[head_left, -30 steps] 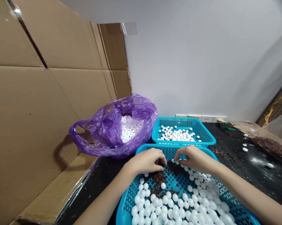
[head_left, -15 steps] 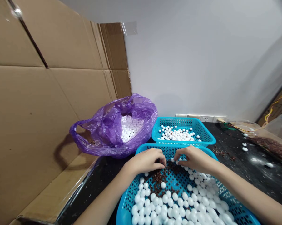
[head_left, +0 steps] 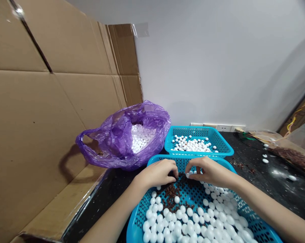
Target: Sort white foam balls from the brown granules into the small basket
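Note:
In the head view, a blue perforated plastic basket [head_left: 139, 206] lies in front of me, holding many small white balls [head_left: 190, 229] and a patch of dark brown crumbly bits [head_left: 173, 194]. My left hand [head_left: 164, 171] is in its back left part, fingers curled down and closed over the brown bits; whatever is at its fingertips is hidden. Opposite it, my right hand [head_left: 204, 169] has thumb and forefinger pinched around a white ball [head_left: 187, 175] above the brown bits. More white balls show beneath and behind the right fingers.
A second blue basket [head_left: 224, 145] with white balls stands behind the first. At the left, a purple plastic bag [head_left: 117, 135] of white balls rests against a cardboard sheet [head_left: 53, 111]. On the black tabletop [head_left: 258, 182], stray balls lie near a clear bag of brown shreds [head_left: 294, 157].
My left fingers have drawn slightly back to the left. The right fingertips have shifted a little left and closed around a white ball. The baskets and bag stay put.

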Available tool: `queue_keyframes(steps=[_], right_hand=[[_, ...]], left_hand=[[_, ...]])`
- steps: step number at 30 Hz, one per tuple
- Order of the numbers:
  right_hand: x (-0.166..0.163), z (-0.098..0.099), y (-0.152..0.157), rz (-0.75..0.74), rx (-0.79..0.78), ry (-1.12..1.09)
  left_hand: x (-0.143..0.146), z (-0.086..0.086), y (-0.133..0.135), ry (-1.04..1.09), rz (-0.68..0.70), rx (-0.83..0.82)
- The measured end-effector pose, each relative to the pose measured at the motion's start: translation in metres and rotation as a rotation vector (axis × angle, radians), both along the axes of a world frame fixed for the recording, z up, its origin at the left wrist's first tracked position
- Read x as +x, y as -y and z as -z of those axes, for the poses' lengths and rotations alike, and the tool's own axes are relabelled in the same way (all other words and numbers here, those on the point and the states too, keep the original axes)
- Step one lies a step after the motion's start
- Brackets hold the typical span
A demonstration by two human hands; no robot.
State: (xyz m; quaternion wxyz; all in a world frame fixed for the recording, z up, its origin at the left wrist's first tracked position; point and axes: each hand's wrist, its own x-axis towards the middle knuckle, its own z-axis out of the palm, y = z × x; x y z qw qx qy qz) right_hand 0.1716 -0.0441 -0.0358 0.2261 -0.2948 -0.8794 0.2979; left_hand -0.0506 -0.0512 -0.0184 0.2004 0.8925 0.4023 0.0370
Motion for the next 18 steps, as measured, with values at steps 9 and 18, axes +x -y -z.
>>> queue_keyframes(steps=[9, 18], right_hand=[[-0.0002, -0.0024, 0.0006, -0.019, -0.022, -0.022], [-0.0012, -0.0024, 0.0004, 0.025, -0.075, -0.126]], left_hand=[[0.0002, 0.0002, 0.0019, 0.022, 0.002, 0.048], [0.0059, -0.008, 0.007, 0.116, 0.017, 0.101]])
